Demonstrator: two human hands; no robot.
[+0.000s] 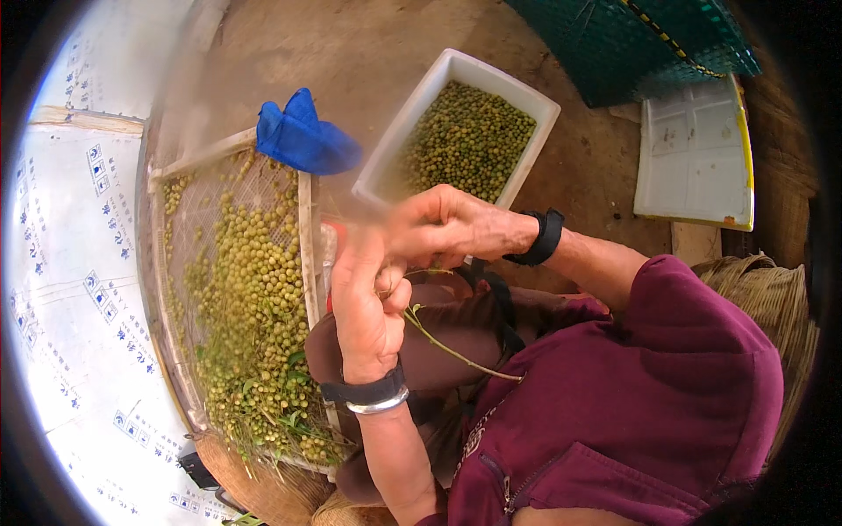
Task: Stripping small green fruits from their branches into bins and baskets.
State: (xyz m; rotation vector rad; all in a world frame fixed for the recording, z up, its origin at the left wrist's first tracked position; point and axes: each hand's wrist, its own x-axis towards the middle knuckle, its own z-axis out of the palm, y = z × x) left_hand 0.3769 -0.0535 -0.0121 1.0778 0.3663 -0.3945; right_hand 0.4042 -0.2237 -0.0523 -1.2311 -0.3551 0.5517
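My left hand (371, 296) is curled around a thin green plant stem (454, 348), whose lower end reaches back towards my shirt. My right hand (454, 227) meets it above my lap, fingers bent inward; a blur over the fingertips hides what they pinch. To the left, a mesh tray with a pale frame (307, 250) bears many small round yellow-green fruits (263, 263), with leaves and stems mixed in at its near end. Beyond my hands, a white foam box (388, 148) holds many small green fruits (473, 138).
A blue cloth (302, 135) lies over the tray's far corner. At the upper right are a dark green woven sheet or bag (631, 46) and a white foam lid (694, 154). Wicker baskets stand near the tray's near end and behind me at the right.
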